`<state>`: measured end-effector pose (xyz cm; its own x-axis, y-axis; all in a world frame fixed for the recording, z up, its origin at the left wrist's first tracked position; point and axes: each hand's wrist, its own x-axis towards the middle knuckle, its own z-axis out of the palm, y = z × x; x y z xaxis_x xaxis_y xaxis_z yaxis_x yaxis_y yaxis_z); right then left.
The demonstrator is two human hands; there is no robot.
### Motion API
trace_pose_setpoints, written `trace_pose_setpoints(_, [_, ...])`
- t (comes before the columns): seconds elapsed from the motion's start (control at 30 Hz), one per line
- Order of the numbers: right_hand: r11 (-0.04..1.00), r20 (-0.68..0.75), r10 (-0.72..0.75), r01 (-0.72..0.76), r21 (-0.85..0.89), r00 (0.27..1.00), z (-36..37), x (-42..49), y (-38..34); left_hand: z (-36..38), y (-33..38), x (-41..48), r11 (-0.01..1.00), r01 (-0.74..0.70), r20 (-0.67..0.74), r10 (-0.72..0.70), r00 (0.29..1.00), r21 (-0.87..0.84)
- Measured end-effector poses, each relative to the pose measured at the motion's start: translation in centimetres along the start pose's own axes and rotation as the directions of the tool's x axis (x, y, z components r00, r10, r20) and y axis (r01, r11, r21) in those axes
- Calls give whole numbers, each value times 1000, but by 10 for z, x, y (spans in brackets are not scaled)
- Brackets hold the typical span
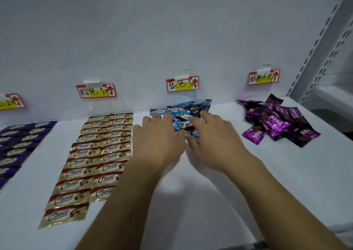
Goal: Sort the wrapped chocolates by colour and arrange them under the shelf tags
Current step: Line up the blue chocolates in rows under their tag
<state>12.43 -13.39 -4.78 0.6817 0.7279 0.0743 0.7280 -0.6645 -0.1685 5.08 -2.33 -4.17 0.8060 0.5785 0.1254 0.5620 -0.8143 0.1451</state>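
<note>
Two heaps are still unsorted: the blue chocolates (179, 109) under the blue tag (182, 84), where my left hand (158, 137) and right hand (212, 140) rest with fingers spread, pinching nothing, and the purple heap (277, 121) beside them. Gold rows (95, 158) and violet rows (17, 142) already lie neat.

Gold chocolates (93, 159) lie flat in two neat columns under one tag (96, 91). Blue chocolates (188, 109) sit in a loose heap below the middle tag (182, 83). Purple chocolates (277, 121) are piled rightmost, and violet chocolates (17, 144) lie in rows leftmost.
</note>
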Motion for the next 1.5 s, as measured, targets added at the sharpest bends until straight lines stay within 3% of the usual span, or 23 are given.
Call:
trace_pose_setpoints(0.13, [995, 59, -62, 66, -77, 996, 8, 57, 24, 11, 17, 50, 990, 114, 65, -109, 992, -84])
trace_pose_setpoints(0.27, [992, -53, -90, 85, -94, 994, 17, 87, 41, 35, 23, 80, 952, 212, 93, -196, 976, -219])
trace_pose_setpoints(0.37, [997, -65, -71, 70, -18, 995, 26, 95, 55, 55, 33, 88, 954, 236, 74, -226, 971, -184])
trace_pose_setpoints(0.5, [992, -2, -80, 80, 93, 997, 30, 103, 60, 60, 34, 91, 972, 201, -3, -203, 979, -118])
trace_pose_setpoints(0.7, [984, 49, -156, 150, 99, 987, 18, 101, 62, 48, 26, 83, 984, 141, 0, -141, 990, -112])
trace_pose_setpoints(0.93, [965, 313, -259, 256, 51, 914, -19, 78, 77, 25, 23, 57, 999, -10, 114, 16, 993, -51])
trace_pose_setpoints(1.03, [972, 198, -233, 221, 84, 952, -20, 71, 85, 17, 15, 55, 983, -17, 191, 52, 980, -182])
trace_pose_setpoints(1.1, [978, 99, -197, 189, 84, 975, -14, 67, 88, 20, 11, 58, 978, -11, 117, 36, 992, -208])
trace_pose_setpoints(1.23, [976, 106, -214, 210, 51, 971, -9, 67, 85, 32, 6, 69, 979, -3, 13, 6, 1000, -203])
trace_pose_setpoints(1.33, [973, 95, -225, 219, 70, 970, -5, 66, 83, 41, 11, 76, 972, -43, 63, 59, 996, -232])
trace_pose_setpoints(1.5, [963, 113, -266, 258, 81, 957, -6, 69, 76, 47, 19, 81, 987, -91, 154, 111, 982, -132])
